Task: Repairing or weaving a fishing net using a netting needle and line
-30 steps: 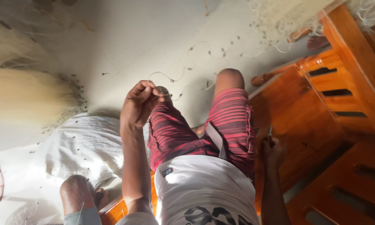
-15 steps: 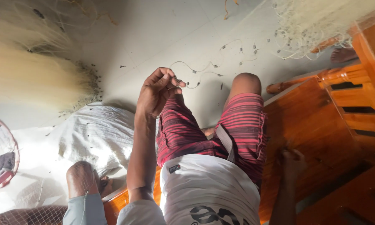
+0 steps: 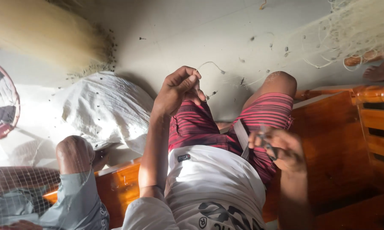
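My left hand (image 3: 179, 90) is raised above my thigh in red striped shorts (image 3: 200, 125). Its fingertips pinch a thin pale fishing line (image 3: 211, 64) that curls away over the grey floor, with small dark weights along it. My right hand (image 3: 281, 149) hovers over my other thigh, blurred, with its fingers closed around a small dark tool (image 3: 266, 142); I cannot tell what kind. A grey strap (image 3: 242, 133) lies across my lap beside that hand.
A pale fishing net (image 3: 354, 34) hangs at the upper right, with another person's foot (image 3: 379, 72) beneath it. Orange wooden furniture (image 3: 349, 140) fills the right side. A white sack (image 3: 102, 106) and a round fan (image 3: 2, 100) sit at the left. Another person's knee (image 3: 72, 153) is under netting.
My right hand has risen from beside the wooden furniture to above my thigh. My left hand stays raised on the line, and the view has shifted a little.
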